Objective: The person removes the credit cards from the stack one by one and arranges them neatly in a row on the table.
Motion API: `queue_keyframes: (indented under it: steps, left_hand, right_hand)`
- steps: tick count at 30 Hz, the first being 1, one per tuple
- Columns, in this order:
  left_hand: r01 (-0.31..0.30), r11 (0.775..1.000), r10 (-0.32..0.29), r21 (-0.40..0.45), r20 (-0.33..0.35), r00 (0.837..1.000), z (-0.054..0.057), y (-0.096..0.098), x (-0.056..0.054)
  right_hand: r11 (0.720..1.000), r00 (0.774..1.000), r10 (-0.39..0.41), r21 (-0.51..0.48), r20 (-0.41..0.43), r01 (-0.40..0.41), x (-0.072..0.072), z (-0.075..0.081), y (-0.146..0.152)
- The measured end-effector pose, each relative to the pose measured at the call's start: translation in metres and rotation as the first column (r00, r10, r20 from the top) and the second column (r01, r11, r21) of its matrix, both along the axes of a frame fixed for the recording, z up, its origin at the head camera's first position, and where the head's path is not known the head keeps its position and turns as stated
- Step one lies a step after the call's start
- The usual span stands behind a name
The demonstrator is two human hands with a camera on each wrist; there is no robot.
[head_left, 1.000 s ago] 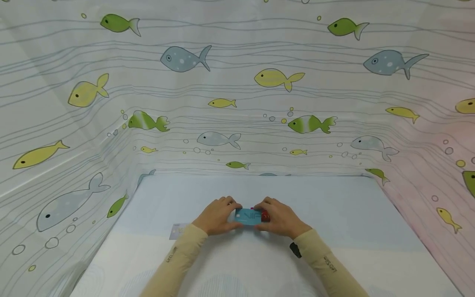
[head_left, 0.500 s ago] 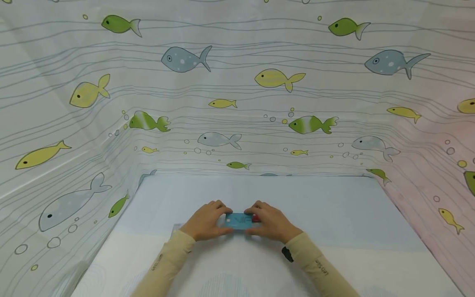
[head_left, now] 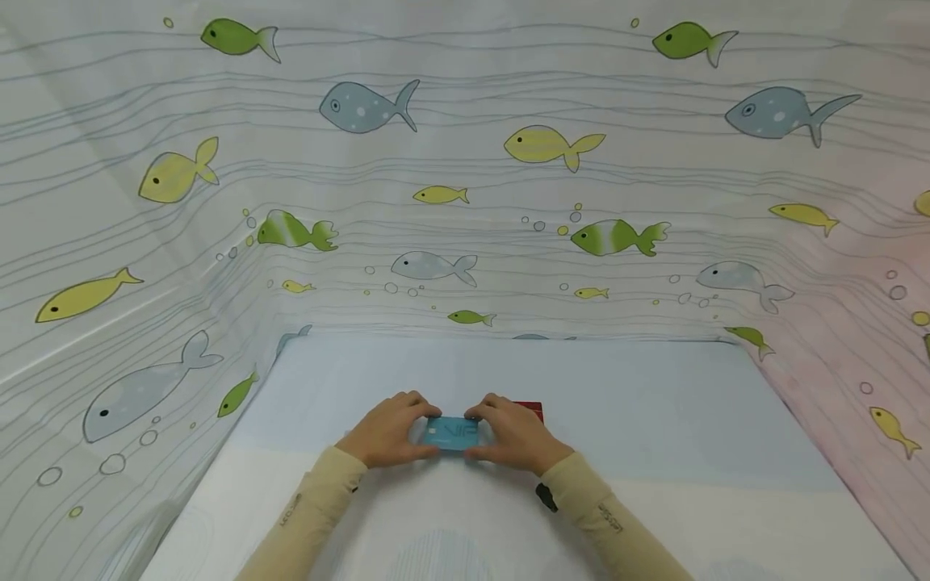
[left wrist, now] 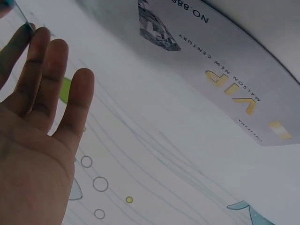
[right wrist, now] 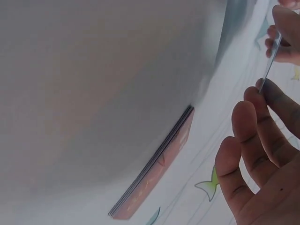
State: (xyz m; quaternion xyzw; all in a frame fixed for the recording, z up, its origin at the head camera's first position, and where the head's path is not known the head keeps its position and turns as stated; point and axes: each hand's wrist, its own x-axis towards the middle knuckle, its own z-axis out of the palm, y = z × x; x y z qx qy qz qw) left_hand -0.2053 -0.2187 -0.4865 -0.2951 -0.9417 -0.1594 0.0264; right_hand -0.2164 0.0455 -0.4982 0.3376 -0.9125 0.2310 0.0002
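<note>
A blue VIP card (head_left: 452, 433) is held between both hands over the middle of the table. My left hand (head_left: 392, 432) pinches its left end, and my right hand (head_left: 514, 436) pinches the right end. Seen from the right wrist, the blue card (right wrist: 270, 61) appears nearly edge-on. A red stack of cards (right wrist: 157, 166) lies on the table beyond the right hand, its top part showing as red cards (head_left: 536, 408) in the head view. A silver VIP card (left wrist: 225, 70) with a diamond print lies near the left hand; the left hand and sleeve hide it from the head view.
The table (head_left: 654, 403) has a pale blue and white cover. Fish-patterned sheeting (head_left: 494, 234) rises behind it and on both sides. A black band (head_left: 546, 497) shows at the right wrist.
Both hands have moved left with the blue card. The red cards now show behind the right hand instead of beside the blue card, and the silver card has become covered in the head view.
</note>
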Motion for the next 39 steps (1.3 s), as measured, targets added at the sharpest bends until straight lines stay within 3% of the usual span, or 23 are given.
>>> queue_keyframes:
  steps: [8,15,20,26,39]
  left_hand:
    - [-0.042,0.999,0.041,0.016,0.028,0.999,-0.008,-0.012,0.003]
    - [-0.070,0.997,0.070,0.024,0.014,0.997,-0.011,-0.024,0.008]
    - [-0.060,0.997,0.058,0.046,0.047,0.997,-0.010,-0.030,0.009]
    - [-0.094,0.994,0.088,0.054,0.095,0.992,-0.013,-0.036,0.010]
    - [-0.107,0.994,0.101,0.026,0.164,0.981,-0.013,-0.041,0.005]
  right_hand:
    - [1.000,0.999,0.003,-0.013,-0.032,-0.004,0.000,-0.002,-0.018]
    - [0.999,0.999,-0.026,0.044,-0.023,0.027,-0.001,-0.003,-0.032]
    - [0.998,0.999,-0.020,0.061,-0.041,0.023,0.000,-0.006,-0.039]
    - [0.996,0.999,-0.013,0.088,-0.039,0.016,0.001,-0.008,-0.046]
    - [0.988,0.999,0.004,0.155,-0.043,0.003,0.000,-0.010,-0.055]
